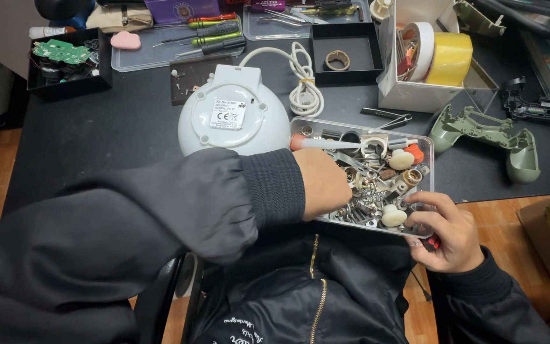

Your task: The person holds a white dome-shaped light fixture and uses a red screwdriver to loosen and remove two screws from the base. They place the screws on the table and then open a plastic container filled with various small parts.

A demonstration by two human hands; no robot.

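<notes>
Dark worktop [122, 134] carries a clear parts tray [425, 167] at its near edge, long axis running left to right, full of small metal fittings and cream knobs. Left hand [321, 183] is closed, digging into it; right hand [442, 230] grips its near right corner. Behind, a white round appliance [233, 118] bears a small white label

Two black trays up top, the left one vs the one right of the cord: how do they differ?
The left black tray holds a green circuit board and dark parts, crowded; the centre black tray holds only one ring. The left tray sits by the table edge; the centre one sits beside the white cord. Both are square, open and black.
</notes>
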